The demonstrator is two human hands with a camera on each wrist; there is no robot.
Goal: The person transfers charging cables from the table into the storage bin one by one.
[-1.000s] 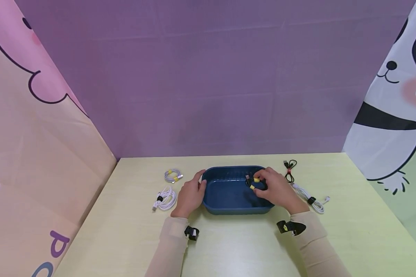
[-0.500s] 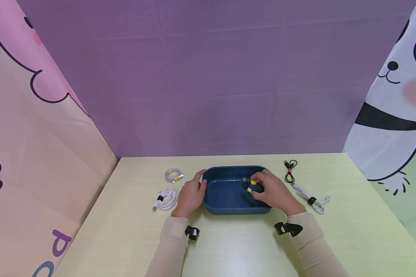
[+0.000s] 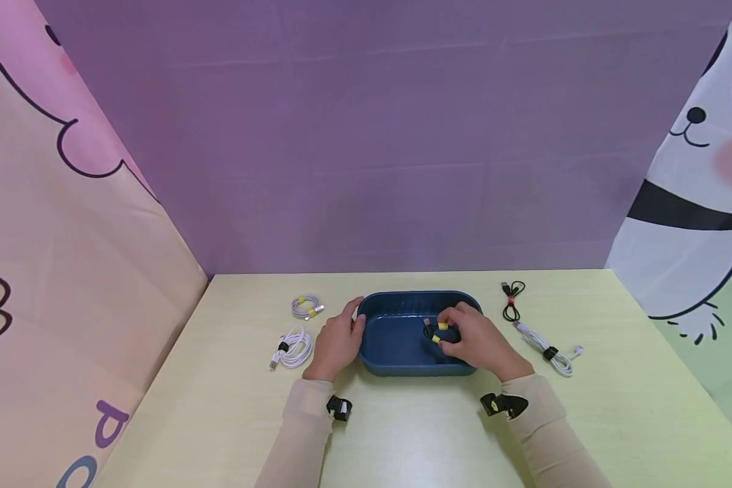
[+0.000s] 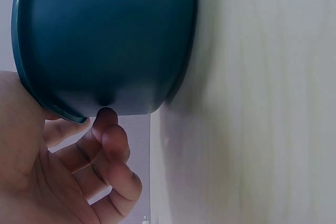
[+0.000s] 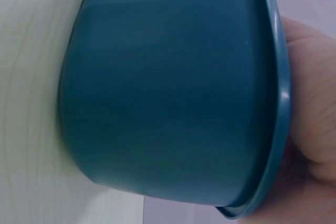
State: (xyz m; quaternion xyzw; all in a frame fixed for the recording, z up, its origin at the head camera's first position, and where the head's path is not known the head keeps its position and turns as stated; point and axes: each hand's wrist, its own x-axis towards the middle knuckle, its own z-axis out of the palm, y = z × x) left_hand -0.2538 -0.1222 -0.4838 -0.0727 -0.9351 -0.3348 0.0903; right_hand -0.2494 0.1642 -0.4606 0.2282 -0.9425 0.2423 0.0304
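Observation:
A dark blue plastic bin (image 3: 402, 371) stands on the table between my hands. My left hand (image 3: 337, 342) grips its left end; in the left wrist view, curled fingers (image 4: 116, 142) lie against the outer wall below the rim. Inside the bin, toward its right side, my right hand (image 3: 484, 344) pinches a coiled black cable (image 3: 430, 331) bound with yellow ties. Part of the coil is hidden by the fingers. From the right wrist, the bin's outer wall (image 5: 168, 93) covers the cable, and only part of the hand (image 5: 312, 108) shows beyond the rim.
On the left lie a pale lilac cable coil (image 3: 306, 307) with yellow ties and a white cable coil (image 3: 295, 348). To the right are a black cable (image 3: 512, 301) with a red tie and a white cable (image 3: 549, 352) with a black strap. A purple backdrop (image 3: 366, 135) rises behind the table.
My right hand has moved left and slightly down within the bin, carrying the black cable. My left hand stays on the bin's left end.

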